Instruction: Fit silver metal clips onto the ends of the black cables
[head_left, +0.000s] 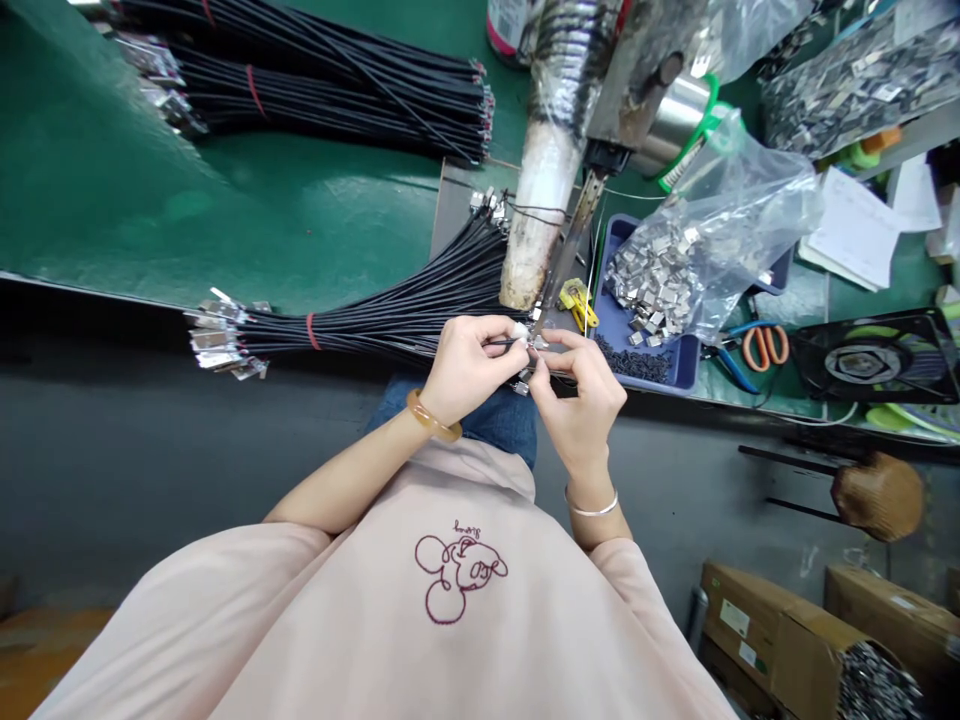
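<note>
I'm seeing the L hand [471,368] pinching a black cable [498,343] btwn its fingers at the counter's [322,235] near edge; R hand [583,390] is facing it, can't tell if its fingers are grasping anything. Cable bundle [375,325] is lying left, blue tray [685,372] w/ metal connectors [651,285] sitting right.

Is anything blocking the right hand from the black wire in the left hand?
Nothing that I can see. The left hand holds the wire beside the right hand. The big pipe ends just beyond both hands, not between them. Whether the right hand touches the wire is too small to tell.
</note>
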